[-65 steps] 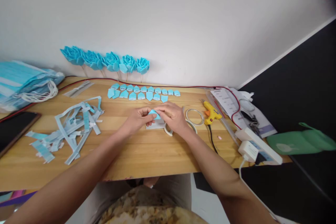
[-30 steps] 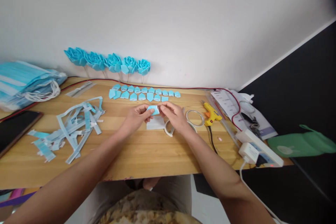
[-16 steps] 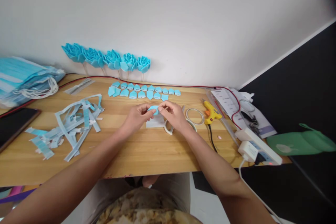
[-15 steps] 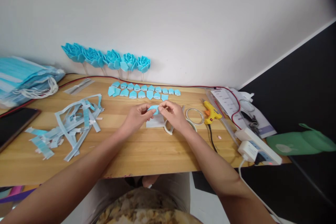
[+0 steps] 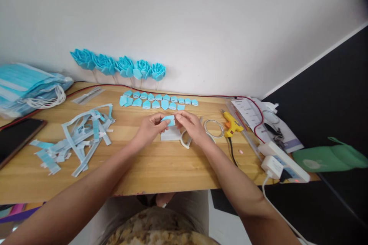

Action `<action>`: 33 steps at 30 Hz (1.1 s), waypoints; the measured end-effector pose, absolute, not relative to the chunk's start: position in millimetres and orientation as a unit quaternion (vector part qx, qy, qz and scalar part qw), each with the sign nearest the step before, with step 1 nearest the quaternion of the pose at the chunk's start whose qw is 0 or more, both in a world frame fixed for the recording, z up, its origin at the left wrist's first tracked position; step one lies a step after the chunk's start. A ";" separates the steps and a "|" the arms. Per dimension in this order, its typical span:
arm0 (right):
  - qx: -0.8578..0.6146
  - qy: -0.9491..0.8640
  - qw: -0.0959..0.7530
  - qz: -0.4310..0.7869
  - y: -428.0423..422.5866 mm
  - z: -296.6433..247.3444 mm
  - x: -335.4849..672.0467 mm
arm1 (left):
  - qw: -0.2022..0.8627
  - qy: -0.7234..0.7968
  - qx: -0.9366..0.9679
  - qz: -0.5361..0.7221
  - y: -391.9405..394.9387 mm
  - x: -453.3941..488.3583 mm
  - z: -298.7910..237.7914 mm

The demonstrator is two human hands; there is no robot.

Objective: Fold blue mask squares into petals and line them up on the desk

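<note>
A small folded blue fabric petal (image 5: 170,120) is held above the table between my two hands. My left hand (image 5: 151,127) pinches its left side between thumb and fingers. At the petal's right edge, my right hand (image 5: 192,125) has its thumb and fingertips closed; the fingers behind are partly hidden. Below the petal lies a white sheet (image 5: 170,134). A white tape roll (image 5: 185,143) sits partly covered by my right hand. Two rows of similar blue petals (image 5: 165,105) lie just beyond my hands.
Several blue fabric flowers (image 5: 125,66) on sticks lean against the wall. Cut strips (image 5: 82,138), packed masks (image 5: 23,88) and a phone (image 5: 18,138) are at left. On the right are a clear ring (image 5: 214,128), a yellow glue gun (image 5: 232,123), a power strip (image 5: 287,162) and a green pouch (image 5: 327,157).
The right thumb has shifted off the petal's front toward its right edge, so more of the petal shows. My left hand keeps its pinch. The whole view has shifted slightly.
</note>
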State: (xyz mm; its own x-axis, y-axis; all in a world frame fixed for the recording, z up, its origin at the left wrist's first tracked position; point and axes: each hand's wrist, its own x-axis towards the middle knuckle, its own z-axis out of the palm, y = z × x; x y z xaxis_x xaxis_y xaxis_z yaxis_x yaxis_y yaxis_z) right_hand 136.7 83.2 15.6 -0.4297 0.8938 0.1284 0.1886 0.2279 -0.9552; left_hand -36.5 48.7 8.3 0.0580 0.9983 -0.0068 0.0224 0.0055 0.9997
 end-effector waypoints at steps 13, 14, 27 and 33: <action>-0.394 -0.698 0.362 0.476 82.3 14.3 135.9 | 0.524 0.486 0.525 0.462 49.7 -36.9 10.0; -0.396 -0.703 0.360 0.468 82.0 14.1 135.6 | 0.528 0.486 0.524 0.459 49.8 -37.0 10.3; -0.399 -0.658 0.469 0.433 94.9 24.6 152.3 | 0.526 0.490 0.506 0.476 52.9 -38.5 4.2; -0.392 -0.687 0.445 0.419 94.0 24.6 151.7 | 0.527 0.491 0.503 0.478 52.0 -37.9 5.3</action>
State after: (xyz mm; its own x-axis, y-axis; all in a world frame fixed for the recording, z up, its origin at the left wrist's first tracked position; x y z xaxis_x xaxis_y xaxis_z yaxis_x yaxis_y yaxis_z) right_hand 151.7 94.0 24.6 -0.2964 0.9123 0.2825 0.1668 0.3407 -0.9253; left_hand -37.9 52.0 5.3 0.0610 0.9975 -0.0368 -0.0100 0.0375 0.9992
